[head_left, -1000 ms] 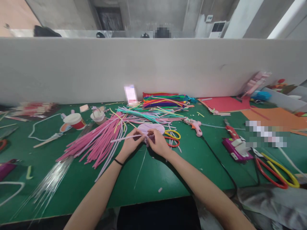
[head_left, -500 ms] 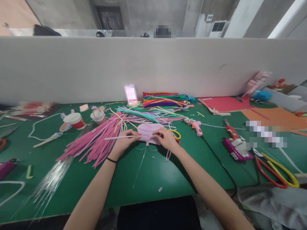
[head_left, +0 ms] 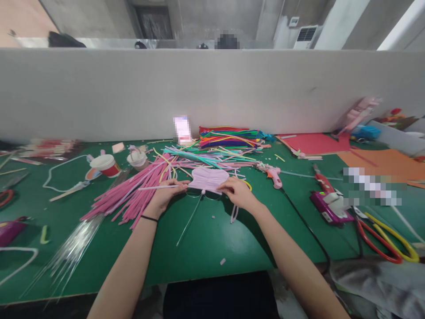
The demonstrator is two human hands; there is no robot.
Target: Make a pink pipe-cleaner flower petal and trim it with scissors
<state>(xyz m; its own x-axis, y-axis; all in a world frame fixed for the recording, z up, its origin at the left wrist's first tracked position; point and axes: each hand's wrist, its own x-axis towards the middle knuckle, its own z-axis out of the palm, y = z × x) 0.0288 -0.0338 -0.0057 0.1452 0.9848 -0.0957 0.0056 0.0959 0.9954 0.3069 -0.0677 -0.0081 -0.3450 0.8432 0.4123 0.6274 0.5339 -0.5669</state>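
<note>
My left hand (head_left: 167, 194) and my right hand (head_left: 238, 192) hold a pale lilac fan-shaped piece (head_left: 208, 179) made of pipe cleaners, just above the green table (head_left: 206, 235). The left hand is closed on its left edge and also pinches a lilac pipe cleaner (head_left: 156, 188) that sticks out to the left. Closed fingers of the right hand grip the piece's right edge. A thin wire stem (head_left: 189, 220) hangs from the piece's lower middle toward me.
A heap of pink pipe cleaners (head_left: 133, 190) lies left of my hands, mixed coloured ones (head_left: 229, 137) behind. Two paper cups (head_left: 105, 165) stand at left. A pink glue gun (head_left: 272, 173), a purple tool (head_left: 328, 206) and red and yellow loops (head_left: 385, 235) lie at right. A grey partition (head_left: 212, 88) backs the table.
My hands have moved apart and a little away from me, from pinching together at the piece's lower point to holding its left and right edges. The piece now lies spread flat.
</note>
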